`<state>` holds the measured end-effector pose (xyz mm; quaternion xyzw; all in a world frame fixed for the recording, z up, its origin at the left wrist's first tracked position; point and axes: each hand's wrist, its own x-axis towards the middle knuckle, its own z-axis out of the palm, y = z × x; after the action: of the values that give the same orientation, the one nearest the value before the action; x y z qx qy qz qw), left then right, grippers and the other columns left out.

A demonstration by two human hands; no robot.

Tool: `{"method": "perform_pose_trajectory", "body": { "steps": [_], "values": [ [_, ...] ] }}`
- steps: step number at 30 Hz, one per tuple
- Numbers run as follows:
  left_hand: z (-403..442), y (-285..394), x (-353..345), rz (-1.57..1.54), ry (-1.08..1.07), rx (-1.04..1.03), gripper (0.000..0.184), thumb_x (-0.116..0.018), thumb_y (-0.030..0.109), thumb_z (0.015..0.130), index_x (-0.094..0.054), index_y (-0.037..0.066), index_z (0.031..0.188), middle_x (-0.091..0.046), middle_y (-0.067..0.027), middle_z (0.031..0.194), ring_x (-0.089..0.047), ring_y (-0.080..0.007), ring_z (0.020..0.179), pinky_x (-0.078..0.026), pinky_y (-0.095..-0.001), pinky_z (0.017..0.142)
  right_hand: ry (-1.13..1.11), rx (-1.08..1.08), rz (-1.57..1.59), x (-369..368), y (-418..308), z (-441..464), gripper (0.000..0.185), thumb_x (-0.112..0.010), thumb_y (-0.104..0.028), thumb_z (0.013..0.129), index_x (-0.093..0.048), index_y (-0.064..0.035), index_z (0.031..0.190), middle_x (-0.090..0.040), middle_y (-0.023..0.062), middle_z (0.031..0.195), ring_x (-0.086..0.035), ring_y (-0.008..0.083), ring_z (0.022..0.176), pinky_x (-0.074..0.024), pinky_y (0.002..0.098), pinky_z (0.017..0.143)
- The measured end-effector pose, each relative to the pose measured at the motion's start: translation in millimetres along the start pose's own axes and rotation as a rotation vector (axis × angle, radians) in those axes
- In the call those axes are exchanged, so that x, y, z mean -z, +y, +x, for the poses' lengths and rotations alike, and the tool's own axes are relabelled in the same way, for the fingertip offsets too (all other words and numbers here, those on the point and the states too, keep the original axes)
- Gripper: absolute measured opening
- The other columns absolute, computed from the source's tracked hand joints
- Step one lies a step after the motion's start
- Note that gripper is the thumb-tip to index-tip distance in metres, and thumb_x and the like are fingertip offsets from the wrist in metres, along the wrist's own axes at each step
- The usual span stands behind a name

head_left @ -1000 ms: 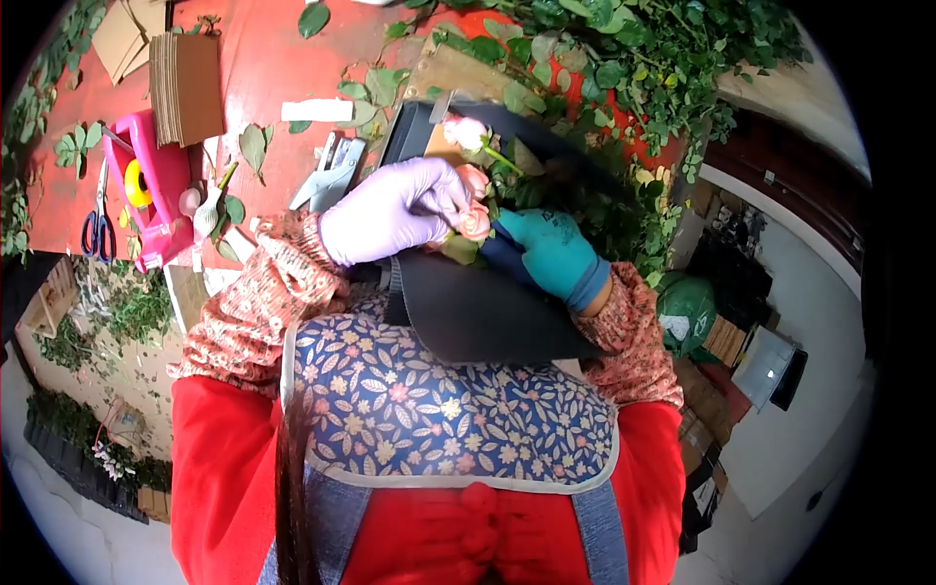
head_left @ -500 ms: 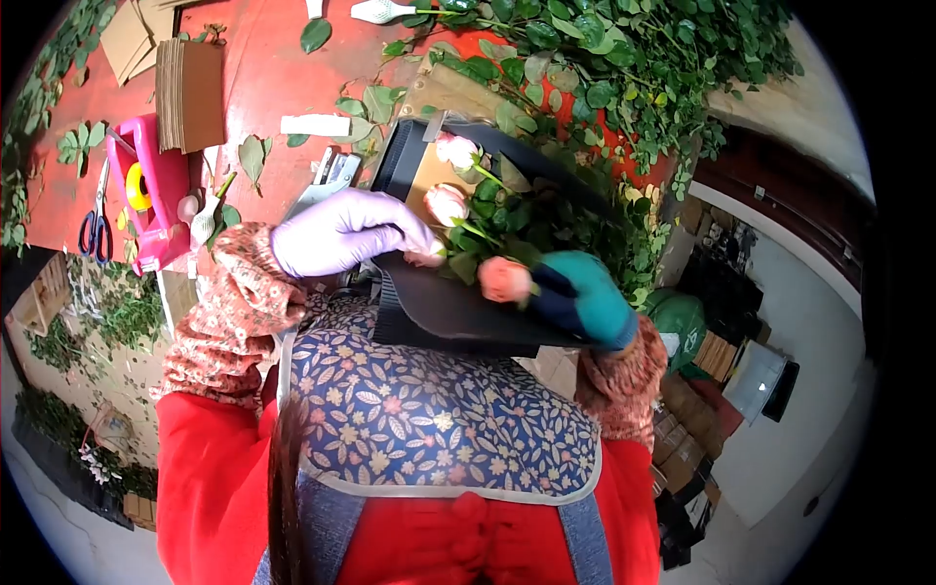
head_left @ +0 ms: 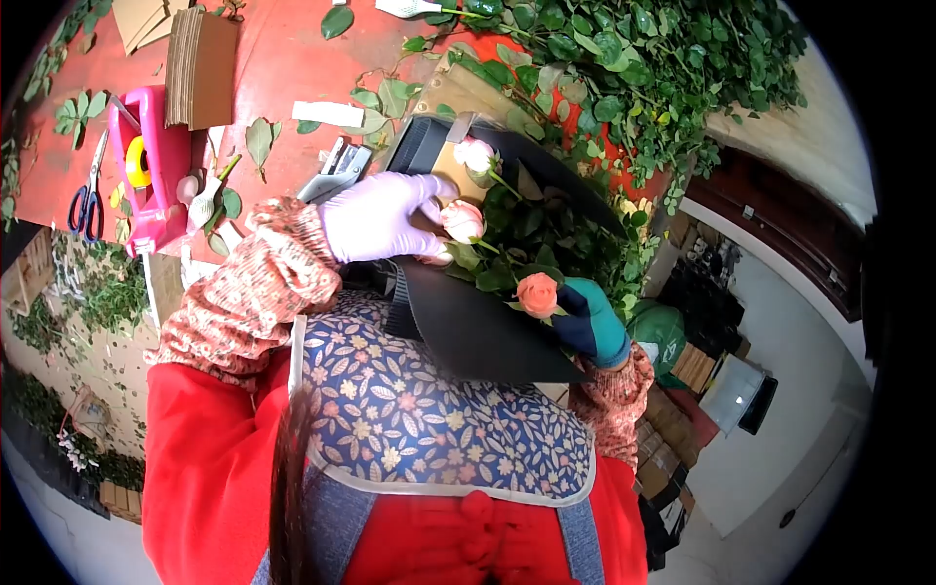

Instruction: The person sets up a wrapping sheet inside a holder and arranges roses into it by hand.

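My left hand [head_left: 382,216], in a lavender glove, reaches in from the left with its fingers curved round a pale pink rose [head_left: 462,221]. Some pink also shows at its lower fingertips, too covered to make out. My right hand [head_left: 593,324], in a teal and navy glove, holds a coral rose [head_left: 537,294] just below the bloom; its stem is hidden. Another pale pink rose [head_left: 476,156] lies farther up. The green-leaved stems rest on black wrapping sheet [head_left: 478,327] with ridged card at its side, in front of my floral apron [head_left: 439,419].
On the red table [head_left: 283,58] are a pink tape dispenser [head_left: 154,180], scissors [head_left: 88,200], a stapler [head_left: 336,171], a stack of brown cardboard [head_left: 202,70] and a white strip [head_left: 328,113]. Cut foliage [head_left: 673,88] heaps up at the back right.
My left hand has shifted right and its fingers have spread round the middle pink rose. My right hand has moved right and down with the coral rose. The black sheet's front edge is lower.
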<state>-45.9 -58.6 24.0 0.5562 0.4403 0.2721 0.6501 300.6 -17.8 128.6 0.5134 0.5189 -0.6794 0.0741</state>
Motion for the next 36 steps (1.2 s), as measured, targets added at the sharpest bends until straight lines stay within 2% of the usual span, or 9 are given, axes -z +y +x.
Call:
{"method": "perform_pose_trajectory", "body": {
  "steps": [1,7,11,13,15,17,20,27,36],
  "values": [
    [4.4,1.3,-2.3,0.002,-0.044,-0.029,0.059,-0.072,0.001,0.081,-0.050,0.003,0.136,-0.068,-0.0109,0.106,-0.067,-0.0165,0.095,-0.054,-0.0289,0.085,-0.044,-0.015,-0.015,1.5,-2.1,0.6,0.033,-0.067,-0.001,0.087,-0.064,0.0011,0.120,-0.069,0.0053,0.111,-0.062,0.0135,0.103,-0.0485,0.0301,0.091],
    [21.1,5.0,-11.3,-0.045,-0.071,-0.195,0.043,-0.080,0.009,0.075,-0.067,0.000,0.115,-0.071,-0.0123,0.099,-0.069,-0.0213,0.095,-0.053,-0.0345,0.088,-0.075,0.069,-0.153,-16.0,-13.2,10.1,0.032,-0.073,-0.004,0.084,-0.066,0.0009,0.115,-0.069,0.0018,0.104,-0.059,0.0089,0.096,-0.0487,0.0278,0.087],
    [26.2,8.1,-15.7,-0.016,-0.050,-0.291,0.041,-0.081,0.011,0.075,-0.068,0.001,0.113,-0.071,-0.0130,0.101,-0.068,-0.0257,0.095,-0.053,-0.0354,0.087,-0.160,-0.022,-0.246,-9.6,-14.8,17.3,0.028,-0.073,-0.006,0.085,-0.066,0.0014,0.112,-0.068,0.0010,0.092,-0.056,0.0065,0.084,-0.0486,0.0273,0.075],
    [28.8,8.1,-18.7,0.041,-0.016,-0.358,0.039,-0.081,0.012,0.075,-0.069,0.001,0.111,-0.071,-0.0124,0.100,-0.068,-0.0255,0.094,-0.053,-0.0355,0.087,-0.133,0.071,-0.340,-15.3,-12.5,19.6,0.027,-0.074,-0.008,0.085,-0.066,0.0016,0.109,-0.067,0.0022,0.085,-0.055,0.0064,0.078,-0.0480,0.0283,0.070],
    [29.2,14.1,-19.8,0.050,-0.013,-0.337,0.036,-0.081,0.013,0.076,-0.069,0.003,0.109,-0.071,-0.0115,0.099,-0.068,-0.0251,0.093,-0.053,-0.0351,0.085,-0.072,0.268,-0.418,-15.9,-14.5,22.3,0.016,-0.073,-0.011,0.087,-0.066,-0.0010,0.096,-0.054,0.0015,0.066,-0.047,0.0087,0.058,-0.0411,0.0294,0.053],
    [28.5,19.3,-18.6,0.142,-0.002,-0.345,0.033,-0.080,0.014,0.077,-0.069,0.004,0.107,-0.071,-0.0109,0.098,-0.069,-0.0249,0.090,-0.054,-0.0347,0.082,-0.101,0.198,-0.442,-16.4,-18.0,22.7,0.017,-0.073,-0.012,0.087,-0.067,-0.0017,0.098,-0.056,0.0033,0.067,-0.048,0.0094,0.060,-0.0428,0.0302,0.055],
    [26.4,22.7,-17.4,0.216,0.019,-0.368,0.032,-0.080,0.016,0.077,-0.069,0.005,0.105,-0.070,-0.0104,0.093,-0.069,-0.0266,0.086,-0.054,-0.0353,0.078,-0.051,0.308,-0.321,-25.0,-12.1,26.6,0.018,-0.074,-0.013,0.087,-0.067,-0.0020,0.100,-0.058,0.0054,0.068,-0.049,0.0103,0.060,-0.0434,0.0307,0.056],
    [21.5,31.9,-11.1,0.365,0.036,-0.362,0.029,-0.079,0.022,0.077,-0.068,0.006,0.098,-0.067,-0.0115,0.086,-0.067,-0.0309,0.082,-0.053,-0.0385,0.073,-0.093,0.262,-0.465,-28.1,-21.9,29.8,0.017,-0.073,-0.015,0.088,-0.066,-0.0020,0.098,-0.057,0.0087,0.068,-0.048,0.0135,0.060,-0.0437,0.0328,0.057],
    [28.8,36.8,-23.8,0.404,0.075,-0.429,0.028,-0.075,0.019,0.077,-0.067,0.007,0.101,-0.067,-0.0125,0.087,-0.067,-0.0322,0.084,-0.053,-0.0398,0.075,-0.110,0.258,-0.431,-24.0,-30.1,27.7,0.023,-0.072,-0.016,0.088,-0.068,-0.0033,0.107,-0.064,0.0104,0.075,-0.055,0.0150,0.063,-0.0475,0.0325,0.062]
  ]
}}
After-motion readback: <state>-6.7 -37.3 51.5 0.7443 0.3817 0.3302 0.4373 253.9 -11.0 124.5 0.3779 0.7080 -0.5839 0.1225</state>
